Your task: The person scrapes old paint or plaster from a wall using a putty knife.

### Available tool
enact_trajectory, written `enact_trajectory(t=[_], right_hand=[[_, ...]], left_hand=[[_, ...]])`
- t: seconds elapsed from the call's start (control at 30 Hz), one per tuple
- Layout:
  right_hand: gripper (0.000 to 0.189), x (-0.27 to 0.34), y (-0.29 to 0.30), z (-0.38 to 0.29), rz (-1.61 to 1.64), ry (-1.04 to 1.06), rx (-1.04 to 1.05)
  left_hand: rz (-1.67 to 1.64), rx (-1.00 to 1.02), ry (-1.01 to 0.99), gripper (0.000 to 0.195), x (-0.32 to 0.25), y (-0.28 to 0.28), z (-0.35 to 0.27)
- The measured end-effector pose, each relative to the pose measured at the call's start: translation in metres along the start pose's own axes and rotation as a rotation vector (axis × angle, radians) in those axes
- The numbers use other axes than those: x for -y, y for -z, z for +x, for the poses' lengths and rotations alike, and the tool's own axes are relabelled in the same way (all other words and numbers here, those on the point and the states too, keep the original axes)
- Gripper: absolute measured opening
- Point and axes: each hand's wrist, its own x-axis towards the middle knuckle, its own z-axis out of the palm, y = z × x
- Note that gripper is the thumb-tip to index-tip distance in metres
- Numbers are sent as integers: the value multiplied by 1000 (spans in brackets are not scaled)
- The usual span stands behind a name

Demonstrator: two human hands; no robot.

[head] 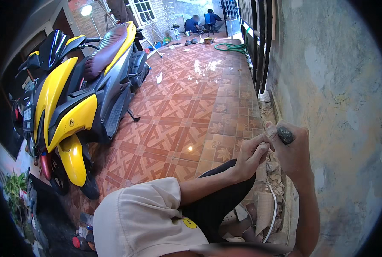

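My right hand (294,151) is closed around a dark, worn tool handle (285,135). Only the rounded butt of that handle shows, so I cannot tell what the tool is. Right beside it, my left hand (251,155) has its fingers curled and its thumb folded in, its fingertips meeting the right thumb. Whether it pinches anything small is hidden. Both hands are over a broken strip of rubble (273,172) between the tiled floor (175,128) and a patchy plastered wall (335,128).
Loose tile pieces (264,213) and a pale cable (273,212) lie below my hands. A yellow scooter (65,125) is parked at left. A black metal gate (258,45) and green hose (231,48) are farther off. Two people (192,25) sit at the back.
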Motion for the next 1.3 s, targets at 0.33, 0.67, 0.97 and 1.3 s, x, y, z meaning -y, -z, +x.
enact_trajectory(t=[0.33, 0.67, 0.97, 1.3], right_hand=[[35, 0, -5, -2, -29, 16, -5], [33, -7, -15, -1, -79, 25, 16], [29, -5, -12, -1, -136, -58, 48], [27, -5, -14, 1, -96, -15, 15]], left_hand=[[-26, -44, 23, 21, -8, 3, 0], [-34, -46, -10, 24, -11, 5, -2], [20, -5, -44, 26, -10, 5, -3], [18, -11, -20, 22, -3, 4, -2]])
